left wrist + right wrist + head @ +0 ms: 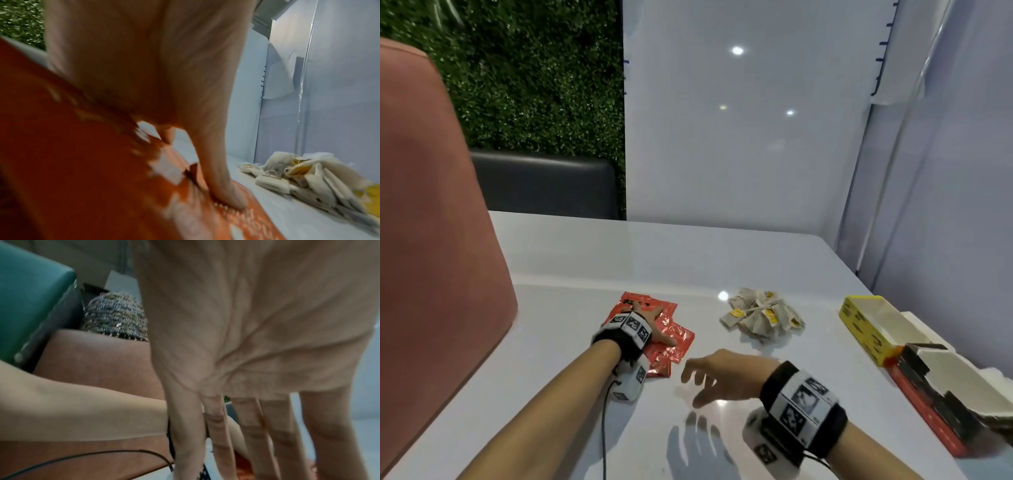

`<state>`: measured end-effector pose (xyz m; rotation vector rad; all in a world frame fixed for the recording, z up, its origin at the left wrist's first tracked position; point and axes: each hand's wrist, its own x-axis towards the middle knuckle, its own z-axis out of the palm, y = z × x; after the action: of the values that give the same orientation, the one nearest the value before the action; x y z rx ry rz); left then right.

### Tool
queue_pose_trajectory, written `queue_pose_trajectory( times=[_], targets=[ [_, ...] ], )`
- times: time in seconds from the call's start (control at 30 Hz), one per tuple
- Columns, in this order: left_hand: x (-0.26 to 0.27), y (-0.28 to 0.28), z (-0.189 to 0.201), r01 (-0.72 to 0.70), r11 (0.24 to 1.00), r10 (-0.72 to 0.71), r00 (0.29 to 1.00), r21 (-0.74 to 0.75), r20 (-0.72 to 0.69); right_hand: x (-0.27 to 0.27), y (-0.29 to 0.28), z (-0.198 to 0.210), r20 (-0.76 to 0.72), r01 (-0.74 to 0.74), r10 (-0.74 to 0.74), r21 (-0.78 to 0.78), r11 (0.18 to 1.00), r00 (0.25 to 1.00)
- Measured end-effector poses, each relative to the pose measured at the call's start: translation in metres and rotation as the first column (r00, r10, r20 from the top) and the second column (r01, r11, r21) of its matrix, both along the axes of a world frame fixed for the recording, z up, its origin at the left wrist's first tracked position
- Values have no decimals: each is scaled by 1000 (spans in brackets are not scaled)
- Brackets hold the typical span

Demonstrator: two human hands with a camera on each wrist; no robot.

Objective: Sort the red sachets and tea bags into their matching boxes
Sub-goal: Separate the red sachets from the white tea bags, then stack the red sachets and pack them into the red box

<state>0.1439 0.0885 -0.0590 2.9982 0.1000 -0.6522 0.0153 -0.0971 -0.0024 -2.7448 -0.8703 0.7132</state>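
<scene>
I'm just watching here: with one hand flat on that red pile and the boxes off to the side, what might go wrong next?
The left hand presses spread fingers on the overlapping, glossy red sachets, so the grip might lift several, or some may slide off. The empty right hand hovers beside them; the hands could get in each other's way. The yellow box and red box sit end to end by the table's right edge, so a sachet could land in the wrong one.
</scene>
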Motion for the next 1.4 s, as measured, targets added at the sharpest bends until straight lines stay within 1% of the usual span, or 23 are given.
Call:
queue_pose_trajectory(
  times=[0.1, 0.23, 0.4, 0.47, 0.53, 0.67, 0.8, 0.87, 0.93, 1.03, 1.07, 1.13, 1.2, 1.3, 1.33, 1.37, 1.4],
  targets=[
    [-21, 1, 2, 45, 999, -45, 999, -23, -4, -10, -16, -8, -8, 82, -82, -25, 996, 997],
    [-63, -8, -5, 129, 991, -130, 991, -40, -20, -9, -24, -15, 62, 161, -157, -68, 985, 986],
    [-113, -29, -9, 224, 974, -226, 973, -44, -50, -12, -15, -26, 113, 220, -215, -34, 975, 970],
    [-127, -39, -7, 248, 968, -250, 967, -43, -45, -13, -9, -33, 129, 229, -220, -58, 972, 967],
    [-140, -50, -7, 269, 962, -270, 962, -43, -36, -18, -5, -41, 137, 231, -214, -117, 966, 967],
    [-157, -70, -14, 245, 966, -247, 969, -76, -14, -29, -6, -54, 174, 254, -225, -171, 952, 959],
    [-162, -77, -17, 185, 979, -186, 983, -90, -4, -35, -12, -58, 192, 304, -278, -121, 945, 941],
    [-163, -80, -17, 176, 981, -177, 984, -83, -8, -38, -14, -62, 214, 307, -280, -106, 946, 936],
    [-164, -82, -15, 171, 983, -172, 985, -72, -11, -39, -15, -63, 203, 319, -297, -85, 944, 933],
    [-156, -78, -8, 196, 979, -199, 978, -53, -65, -36, -24, -54, 92, 369, -371, 33, 929, 924],
    [-153, -75, -4, 210, 974, -216, 974, -86, -74, -35, -29, -51, 77, 387, -392, 74, 919, 917],
    [-148, -66, 6, 230, 947, -252, 965, -223, -73, -36, -43, -46, 99, 410, -426, 145, 900, 899],
    [-149, -58, 16, 209, 922, -229, 973, -324, -23, -36, -59, -42, 142, 451, -490, 237, 861, 860],
    [-157, -51, 33, 182, 891, -127, 979, -415, 158, -34, -79, -35, 176, 498, -622, 455, 739, 763],
    [-164, -50, 42, 183, 867, -100, 975, -463, 199, -38, -82, -32, 201, 482, -658, 533, 695, 726],
    [-172, -49, 49, 186, 820, -78, 973, -542, 216, -43, -82, -30, 240, 444, -683, 605, 661, 690],
    [-182, -48, 56, 145, 732, -35, 984, -666, 176, -52, -78, -27, 287, 393, -695, 656, 644, 660]
  ],
)
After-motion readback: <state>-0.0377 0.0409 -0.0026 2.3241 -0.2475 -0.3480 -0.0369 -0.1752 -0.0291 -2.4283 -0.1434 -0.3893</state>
